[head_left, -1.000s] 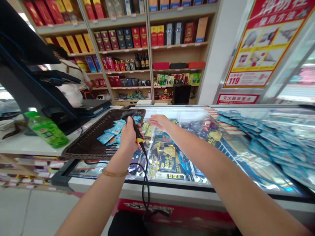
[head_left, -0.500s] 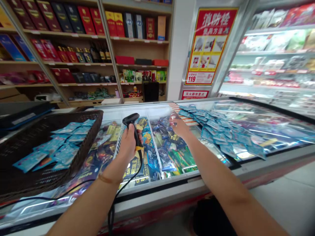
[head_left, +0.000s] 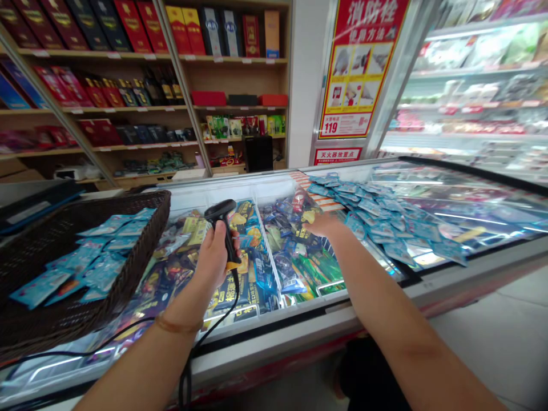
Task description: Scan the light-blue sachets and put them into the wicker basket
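1. Head view: gripping black barcode scanner (head_left: pixel 221 212) in left hand (head_left: pixel 214 252), clamping fingers round its handle, above the glass-topped chest freezer (head_left: pixel 299 334).
2. Since a second ago: moved scanner away from brown woven basket (head_left: pixel 160 218); swung right hand (head_left: pixel 326 224) across to just beside loose pile of blue sachets (head_left: pixel 379 216).
3. Probably means attention shifted from basket to pile.
4. Cannot tell spread of right fingers, or any contact: too blurred.
5. Noted at left: basketed sachets (head_left: pixel 92 254). At right: pile on freezer glass, near orange-striped mat (head_left: pixel 317 194).

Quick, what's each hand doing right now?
Left hand: closed around a black scanner.
Right hand: near the pile of blue packets; blurred, so its grip cannot be told.
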Available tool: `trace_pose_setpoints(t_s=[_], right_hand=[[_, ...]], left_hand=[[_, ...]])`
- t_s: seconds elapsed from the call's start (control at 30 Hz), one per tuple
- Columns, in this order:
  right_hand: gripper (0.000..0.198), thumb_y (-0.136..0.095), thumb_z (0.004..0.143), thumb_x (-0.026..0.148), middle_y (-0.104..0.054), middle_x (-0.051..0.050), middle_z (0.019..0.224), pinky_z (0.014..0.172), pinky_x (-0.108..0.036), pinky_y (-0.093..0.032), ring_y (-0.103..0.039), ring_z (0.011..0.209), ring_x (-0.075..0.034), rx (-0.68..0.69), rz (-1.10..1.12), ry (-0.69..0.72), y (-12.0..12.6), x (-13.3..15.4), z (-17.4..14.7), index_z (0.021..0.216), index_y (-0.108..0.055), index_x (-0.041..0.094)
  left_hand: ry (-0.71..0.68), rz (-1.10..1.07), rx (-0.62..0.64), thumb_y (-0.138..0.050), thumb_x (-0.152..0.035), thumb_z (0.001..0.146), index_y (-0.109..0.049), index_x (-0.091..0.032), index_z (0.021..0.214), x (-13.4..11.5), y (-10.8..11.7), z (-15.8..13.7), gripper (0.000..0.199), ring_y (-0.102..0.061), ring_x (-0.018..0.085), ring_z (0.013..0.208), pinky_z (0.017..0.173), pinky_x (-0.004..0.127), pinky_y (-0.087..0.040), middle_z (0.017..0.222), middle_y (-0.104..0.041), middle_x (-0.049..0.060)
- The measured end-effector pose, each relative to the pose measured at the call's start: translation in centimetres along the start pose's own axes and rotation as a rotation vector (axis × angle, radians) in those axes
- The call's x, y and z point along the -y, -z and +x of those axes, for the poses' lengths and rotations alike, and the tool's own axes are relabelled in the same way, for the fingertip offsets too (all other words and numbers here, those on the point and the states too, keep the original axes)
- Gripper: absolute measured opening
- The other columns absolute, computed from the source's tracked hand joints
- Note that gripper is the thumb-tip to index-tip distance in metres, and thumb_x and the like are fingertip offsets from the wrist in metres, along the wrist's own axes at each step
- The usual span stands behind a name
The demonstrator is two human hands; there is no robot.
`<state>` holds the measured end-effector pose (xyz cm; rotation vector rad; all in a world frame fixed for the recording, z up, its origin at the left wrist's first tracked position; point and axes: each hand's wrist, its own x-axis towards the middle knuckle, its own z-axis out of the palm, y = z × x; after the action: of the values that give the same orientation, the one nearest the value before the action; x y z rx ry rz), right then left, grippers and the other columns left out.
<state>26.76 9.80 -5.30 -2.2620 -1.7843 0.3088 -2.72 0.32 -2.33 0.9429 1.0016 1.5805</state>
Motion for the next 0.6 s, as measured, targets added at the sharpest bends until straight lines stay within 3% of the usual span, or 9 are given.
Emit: trace_pose_setpoints(t_s=[0.1,0.23,0.33,0.43,0.53,0.6], right_hand=[[0.074,-0.064,0.091,0.059,-0.036,-0.023,0.167,0.119,-0.066,-0.034,-0.034,0.155,-0.044,0.088,-0.062,-0.007,-0.2,2.6,-1.8,0.154,-0.052,0.021],[0.073,-0.066,0.093,0.050,-0.030,-0.024,0.170,0.126,-0.054,-0.029,-0.029,0.159,-0.041,0.106,0.021,0.265,-0.3,5.8,-4.1,0.155,-0.050,0.015],[0.065,-0.061,0.098,0.039,-0.032,-0.020,0.171,0.129,-0.041,-0.025,-0.029,0.160,-0.031,-0.009,0.107,0.467,0.0,6.9,-4.6,0.156,-0.047,0.014],[0.068,-0.062,0.097,0.044,-0.037,-0.022,0.167,0.128,-0.044,-0.027,-0.033,0.158,-0.033,-0.151,0.119,0.363,0.5,5.9,-3.6,0.155,-0.047,0.012],[0.085,-0.080,0.078,0.060,-0.048,-0.028,0.156,0.121,-0.055,-0.035,-0.042,0.149,-0.043,-0.078,0.079,0.131,0.3,3.7,-2.1,0.143,-0.057,0.010],[0.081,-0.086,0.068,0.062,-0.060,-0.027,0.143,0.115,-0.056,-0.041,-0.053,0.139,-0.044,-0.060,0.139,0.111,-0.3,2.5,-1.2,0.128,-0.065,0.012]], left_hand=[[0.001,0.005,0.005,-0.077,-0.065,0.078,-0.056,-0.020,0.092,0.0,-0.1,-0.1,0.051,-0.055,0.009,0.051,0.042,0.020,-0.043,0.073,-0.062,-0.003],[0.009,0.008,0.011,-0.076,-0.063,0.079,-0.057,-0.021,0.096,0.0,-0.1,-0.2,0.049,-0.058,0.010,0.052,0.043,0.021,-0.044,0.075,-0.063,-0.002],[0.026,0.025,0.016,-0.077,-0.064,0.078,-0.057,-0.022,0.097,0.1,-0.1,-0.2,0.051,-0.061,0.011,0.055,0.043,0.020,-0.045,0.076,-0.065,-0.001],[0.035,0.036,0.014,-0.077,-0.067,0.077,-0.057,-0.022,0.096,0.3,-0.1,-0.2,0.053,-0.059,0.010,0.054,0.043,0.020,-0.046,0.076,-0.065,-0.001],[0.026,0.041,0.017,-0.076,-0.068,0.076,-0.056,-0.022,0.093,0.5,-0.1,-0.1,0.053,-0.055,0.008,0.050,0.042,0.019,-0.044,0.074,-0.063,-0.003],[0.026,0.048,0.026,-0.076,-0.069,0.076,-0.055,-0.022,0.091,0.6,-0.1,-0.2,0.054,-0.053,0.008,0.049,0.041,0.019,-0.043,0.072,-0.061,-0.004]])
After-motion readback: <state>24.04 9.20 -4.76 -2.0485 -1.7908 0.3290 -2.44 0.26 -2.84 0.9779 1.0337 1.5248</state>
